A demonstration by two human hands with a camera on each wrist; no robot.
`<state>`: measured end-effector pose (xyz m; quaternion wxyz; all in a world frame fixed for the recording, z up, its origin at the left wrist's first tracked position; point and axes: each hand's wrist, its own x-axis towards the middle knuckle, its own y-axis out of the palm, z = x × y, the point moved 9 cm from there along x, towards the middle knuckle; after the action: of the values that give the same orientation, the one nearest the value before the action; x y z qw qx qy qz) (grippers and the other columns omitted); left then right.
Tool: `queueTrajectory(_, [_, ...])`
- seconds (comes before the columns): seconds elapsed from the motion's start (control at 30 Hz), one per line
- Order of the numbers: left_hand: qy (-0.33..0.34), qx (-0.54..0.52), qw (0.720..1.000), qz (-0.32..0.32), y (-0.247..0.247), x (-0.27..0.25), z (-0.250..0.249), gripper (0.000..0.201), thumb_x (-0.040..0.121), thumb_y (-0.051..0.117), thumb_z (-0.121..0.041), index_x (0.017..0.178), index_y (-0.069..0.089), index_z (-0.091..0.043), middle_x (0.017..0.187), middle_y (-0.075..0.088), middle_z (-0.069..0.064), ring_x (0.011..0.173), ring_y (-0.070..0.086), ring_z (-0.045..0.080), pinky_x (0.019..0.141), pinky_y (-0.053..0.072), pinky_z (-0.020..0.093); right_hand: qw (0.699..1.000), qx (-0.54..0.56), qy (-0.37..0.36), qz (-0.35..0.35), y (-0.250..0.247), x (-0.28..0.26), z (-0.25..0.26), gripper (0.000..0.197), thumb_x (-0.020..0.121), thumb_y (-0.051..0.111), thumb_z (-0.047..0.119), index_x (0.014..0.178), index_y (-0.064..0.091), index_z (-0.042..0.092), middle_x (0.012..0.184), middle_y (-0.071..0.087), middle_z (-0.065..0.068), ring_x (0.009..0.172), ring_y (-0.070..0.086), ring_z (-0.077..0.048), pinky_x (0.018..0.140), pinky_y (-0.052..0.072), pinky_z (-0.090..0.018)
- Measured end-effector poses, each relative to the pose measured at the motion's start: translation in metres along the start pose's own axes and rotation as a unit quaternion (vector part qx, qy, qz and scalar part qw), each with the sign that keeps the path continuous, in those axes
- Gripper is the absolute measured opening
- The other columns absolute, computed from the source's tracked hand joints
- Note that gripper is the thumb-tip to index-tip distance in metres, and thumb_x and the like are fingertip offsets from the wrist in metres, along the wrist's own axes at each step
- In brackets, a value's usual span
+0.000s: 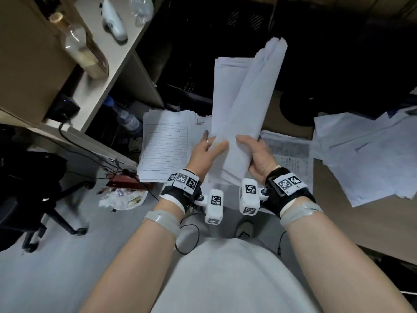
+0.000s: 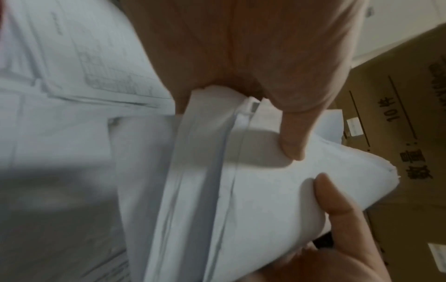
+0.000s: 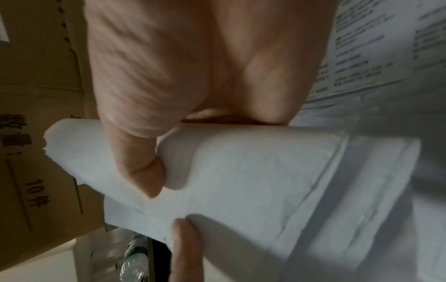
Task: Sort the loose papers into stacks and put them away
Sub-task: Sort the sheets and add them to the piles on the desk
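A thick bundle of white papers (image 1: 243, 105) stands upright and curled between both hands in the head view. My left hand (image 1: 208, 150) grips its lower left edge, thumb on the front. My right hand (image 1: 255, 154) grips the lower right side, thumb across the front. In the left wrist view the bundle (image 2: 253, 200) bends under my thumb (image 2: 292, 137). In the right wrist view my thumb (image 3: 142, 167) presses the rolled sheets (image 3: 241, 181). A stack with a lined form on top (image 1: 165, 147) lies to the left, printed sheets (image 1: 291, 152) to the right.
A loose spread of papers (image 1: 365, 154) lies on a cardboard box (image 1: 361, 222) at right. A shelf unit (image 1: 106, 71) with bottles stands at left, an office chair (image 1: 33, 190) below it. Crumpled rubbish (image 1: 121, 197) and cables lie on the floor.
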<state>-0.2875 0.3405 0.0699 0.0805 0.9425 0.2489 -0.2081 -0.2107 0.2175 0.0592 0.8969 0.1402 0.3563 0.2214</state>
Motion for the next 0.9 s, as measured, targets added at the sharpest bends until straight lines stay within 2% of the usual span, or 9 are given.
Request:
queueTrajectory(0.03, [-0.029, -0.040, 0.999, 0.013, 0.008, -0.004, 0.007, 0.045, 0.082, 0.073, -0.047, 0.114, 0.072, -0.015, 0.143, 0.054, 0.016, 0.128, 0.056, 0.029, 0.110, 0.042, 0.053, 1.000, -0.017, -0.006, 0.005, -0.003, -0.004, 0.003, 0.052, 0.081, 0.076, 0.020, 0.127, 0.059, 0.002, 0.115, 0.072, -0.017, 0.107, 0.068, -0.036, 0.095, 0.054, -0.051])
queueTrajectory(0.1, [-0.053, -0.080, 0.995, 0.022, 0.022, -0.015, 0.012, 0.050, 0.093, 0.063, -0.044, 0.119, 0.066, -0.001, 0.120, 0.069, 0.020, 0.114, 0.065, 0.035, 0.106, 0.046, 0.054, 0.999, -0.048, -0.013, 0.015, -0.011, -0.008, 0.006, 0.057, 0.077, 0.080, 0.028, 0.125, 0.061, 0.007, 0.113, 0.073, -0.013, 0.106, 0.069, -0.034, 0.096, 0.054, -0.051])
queueTrajectory(0.2, [-0.034, -0.084, 0.996, 0.018, 0.036, -0.023, 0.008, 0.046, 0.100, 0.050, -0.045, 0.118, 0.066, -0.005, 0.115, 0.071, 0.017, 0.110, 0.068, 0.031, 0.102, 0.050, 0.047, 0.988, -0.144, -0.055, 0.027, -0.023, -0.018, 0.017, 0.047, 0.088, 0.074, 0.032, 0.129, 0.058, 0.017, 0.117, 0.072, -0.002, 0.107, 0.070, -0.021, 0.096, 0.055, -0.042])
queueTrajectory(0.3, [-0.020, -0.078, 0.996, -0.021, 0.039, -0.026, 0.000, 0.037, 0.103, 0.047, -0.041, 0.110, 0.068, -0.012, 0.111, 0.074, 0.010, 0.105, 0.071, 0.022, 0.093, 0.053, 0.038, 0.951, -0.272, -0.144, 0.007, -0.035, -0.031, 0.037, 0.066, 0.091, 0.071, 0.033, 0.148, 0.038, 0.030, 0.122, 0.059, 0.014, 0.105, 0.061, 0.000, 0.089, 0.053, -0.022])
queueTrajectory(0.37, [-0.030, -0.100, 0.994, -0.041, 0.042, -0.026, 0.000, 0.038, 0.103, 0.046, -0.041, 0.106, 0.071, -0.012, 0.109, 0.074, 0.012, 0.104, 0.071, 0.027, 0.095, 0.054, 0.046, 0.927, -0.323, -0.189, -0.005, -0.040, -0.037, 0.047, 0.073, 0.092, 0.070, 0.031, 0.153, 0.030, 0.034, 0.125, 0.053, 0.015, 0.107, 0.055, 0.004, 0.085, 0.047, -0.013])
queueTrajectory(0.53, [-0.037, -0.131, 0.990, -0.039, 0.056, -0.027, -0.001, 0.039, 0.102, 0.047, -0.038, 0.116, 0.068, -0.009, 0.115, 0.072, 0.012, 0.110, 0.068, 0.029, 0.105, 0.048, 0.049, 0.891, -0.391, -0.225, 0.054, -0.035, -0.040, 0.051, 0.065, 0.095, 0.065, 0.029, 0.153, 0.035, 0.033, 0.162, 0.026, 0.009, 0.145, 0.027, -0.002, 0.122, 0.025, -0.035])
queueTrajectory(0.63, [-0.032, -0.128, 0.991, -0.027, 0.059, -0.027, -0.006, 0.043, 0.103, 0.045, -0.040, 0.122, 0.066, -0.008, 0.117, 0.072, 0.012, 0.110, 0.068, 0.029, 0.105, 0.048, 0.049, 0.886, -0.421, -0.168, 0.100, -0.032, -0.041, 0.042, 0.094, 0.075, 0.078, 0.051, 0.154, 0.027, 0.041, 0.165, 0.010, 0.015, 0.149, 0.015, 0.000, 0.122, 0.018, -0.032])
queueTrajectory(0.7, [-0.028, -0.117, 0.992, -0.028, 0.059, -0.026, -0.006, 0.046, 0.102, 0.044, -0.045, 0.122, 0.067, -0.010, 0.117, 0.072, 0.013, 0.110, 0.068, 0.029, 0.105, 0.048, 0.051, 0.888, -0.417, -0.154, 0.113, -0.032, -0.045, 0.042, 0.105, 0.069, 0.084, 0.051, 0.155, 0.025, 0.041, 0.165, 0.007, 0.016, 0.149, 0.014, 0.001, 0.121, 0.018, -0.030])
queueTrajectory(0.9, [-0.019, -0.092, 0.995, -0.015, 0.061, -0.026, -0.007, 0.056, 0.099, 0.045, -0.055, 0.118, 0.069, -0.008, 0.115, 0.072, 0.014, 0.107, 0.069, 0.031, 0.097, 0.054, 0.047, 0.895, -0.405, -0.158, 0.105, -0.034, -0.045, 0.044, 0.084, 0.083, 0.078, 0.037, 0.154, 0.033, 0.034, 0.162, 0.021, 0.016, 0.143, 0.022, 0.007, 0.119, 0.019, -0.023])
